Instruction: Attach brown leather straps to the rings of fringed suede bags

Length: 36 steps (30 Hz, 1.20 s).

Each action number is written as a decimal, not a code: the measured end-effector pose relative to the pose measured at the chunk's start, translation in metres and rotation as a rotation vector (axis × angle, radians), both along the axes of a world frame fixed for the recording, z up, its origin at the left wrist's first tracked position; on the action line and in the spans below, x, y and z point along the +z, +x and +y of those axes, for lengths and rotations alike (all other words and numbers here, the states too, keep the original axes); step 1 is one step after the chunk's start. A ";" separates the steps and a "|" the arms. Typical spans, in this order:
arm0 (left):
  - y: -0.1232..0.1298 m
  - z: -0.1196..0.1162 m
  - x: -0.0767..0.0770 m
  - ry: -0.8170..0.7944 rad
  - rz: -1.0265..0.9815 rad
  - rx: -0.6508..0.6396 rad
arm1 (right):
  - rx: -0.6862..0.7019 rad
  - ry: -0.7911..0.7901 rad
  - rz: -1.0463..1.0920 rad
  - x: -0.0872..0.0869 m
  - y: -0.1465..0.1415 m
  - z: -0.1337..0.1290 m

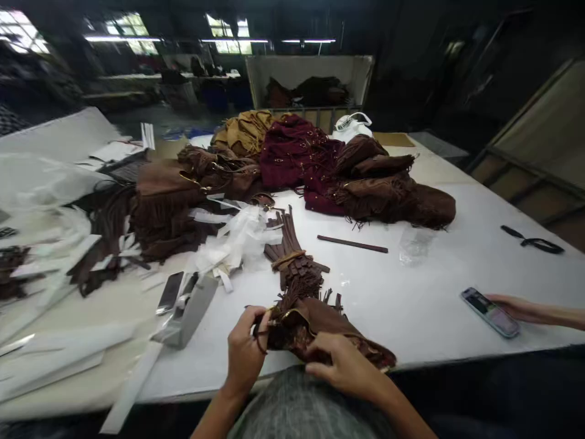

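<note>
A brown fringed bag (326, 317) with a gold zipper lies at the table's near edge, its mouth facing me. My left hand (249, 341) is closed on the left end of that opening, and a thin dark cord loops by its fingers. My right hand (342, 363) is closed on the near side of the opening; its fingertips are partly hidden in the folds. Just beyond the bag stands a bundle of brown strips (290, 250) tied with a tan band. One loose brown strip (351, 244) lies farther right.
Maroon bags (292, 152) and brown bags (397, 195) are heaped at the back. White paper scraps (233, 238) and a grey holder (189, 314) are on the left. At right, another person's hand (516, 306) holds a phone (489, 311) near a black strap (542, 244).
</note>
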<state>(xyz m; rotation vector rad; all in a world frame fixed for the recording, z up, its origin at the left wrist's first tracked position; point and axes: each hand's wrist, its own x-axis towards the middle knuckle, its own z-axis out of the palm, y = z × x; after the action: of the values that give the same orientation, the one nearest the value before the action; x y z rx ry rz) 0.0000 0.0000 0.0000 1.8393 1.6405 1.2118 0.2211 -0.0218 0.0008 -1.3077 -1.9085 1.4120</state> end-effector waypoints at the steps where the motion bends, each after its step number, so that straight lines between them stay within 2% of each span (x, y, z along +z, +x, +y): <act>1: -0.002 0.002 0.001 -0.003 -0.002 -0.042 | -0.076 0.107 0.039 0.007 -0.003 0.010; 3: -0.004 0.005 0.004 0.008 0.005 -0.110 | -0.163 0.251 0.116 0.018 -0.009 0.031; 6: -0.006 0.006 0.007 0.070 0.043 -0.169 | -0.115 0.336 0.221 0.023 -0.024 0.057; 9: -0.008 0.004 0.008 0.159 0.122 -0.153 | 0.116 0.174 0.321 0.014 -0.042 0.074; 11: -0.010 0.003 0.009 0.196 0.195 -0.106 | 0.212 0.087 0.332 0.005 -0.050 0.079; 14: -0.007 0.003 0.010 0.210 0.202 -0.021 | 0.212 0.082 0.286 -0.004 -0.056 0.081; 18: 0.000 0.010 0.015 0.150 0.026 0.055 | 0.275 0.062 0.268 -0.004 -0.055 0.081; 21: 0.001 0.021 0.022 -0.058 -0.083 0.023 | 0.185 -0.026 0.359 -0.007 -0.055 0.076; 23: -0.002 0.030 0.025 -0.230 -0.126 -0.065 | 0.062 -0.109 0.457 -0.014 -0.056 0.069; 25: -0.005 0.036 0.026 -0.336 -0.143 -0.155 | -0.070 -0.179 0.555 -0.023 -0.058 0.060; 28: -0.003 0.038 0.020 -0.409 -0.180 -0.225 | -0.264 -0.168 0.653 -0.033 -0.061 0.050; 30: 0.002 0.036 0.014 -0.457 -0.235 -0.229 | -0.336 -0.115 0.669 -0.036 -0.061 0.048; 33: 0.012 0.034 0.010 -0.470 -0.301 -0.182 | -0.338 -0.047 0.641 -0.035 -0.060 0.050; 36: 0.017 0.036 0.013 -0.429 -0.283 -0.135 | -0.331 0.043 0.555 -0.032 -0.061 0.052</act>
<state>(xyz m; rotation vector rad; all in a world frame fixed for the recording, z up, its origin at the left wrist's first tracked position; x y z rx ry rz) 0.0173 0.0359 0.0135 1.4182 1.4551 0.9243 0.1604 0.0297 -0.0314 -1.0124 -1.2864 1.3679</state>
